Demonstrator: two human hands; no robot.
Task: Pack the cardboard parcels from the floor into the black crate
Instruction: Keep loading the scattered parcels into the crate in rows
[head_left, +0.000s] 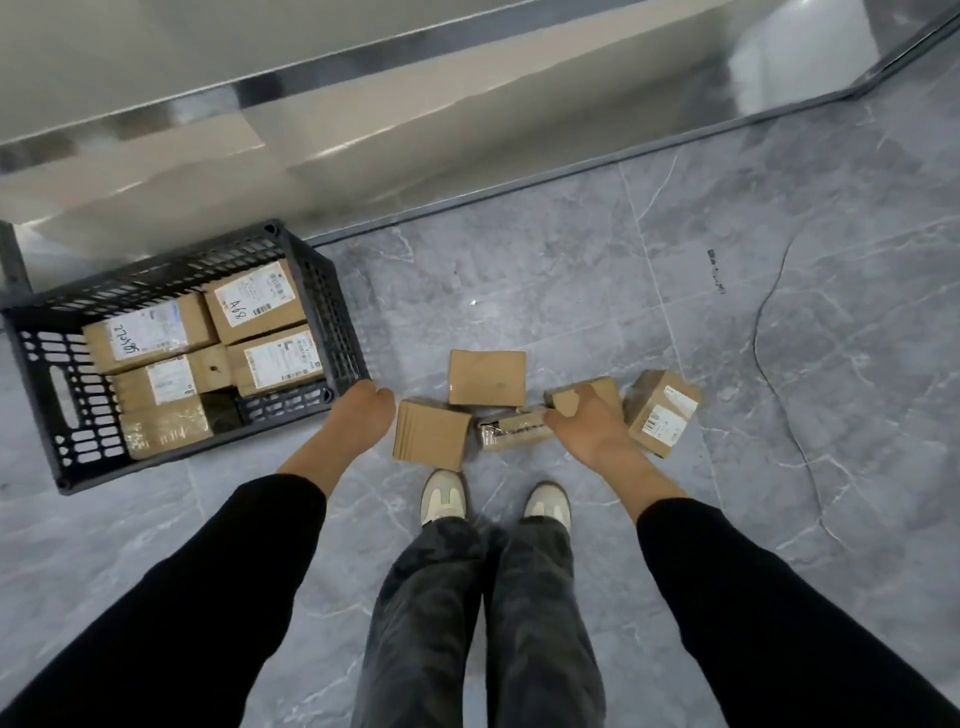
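Below, a person in black sleeves and pale shoes (444, 499) stands over a grey marbled floor (727, 364). Five loose parcels (487, 376) lie clustered just ahead of the toes. The right hand (584, 423) grasps a small parcel (597, 389) in the right half of the cluster, thumb laid across its top. A taped parcel (511, 431) lies just to its left, by the fingers, and a labelled parcel (662, 410) sits just beside it on the right. The left hand (363, 410) hangs near the left end of the cluster, close to the crate's near right corner. Its back is to the camera and its fingers are hidden, so clenched or released cannot be told. The crate (332, 332) stands at the floor's far left edge, by the wall's metal skirting. It holds several packed parcels (150, 332) (most with white labels up) and a dark gap at its near side. A thin cable (769, 332) trails across the floor's right side.
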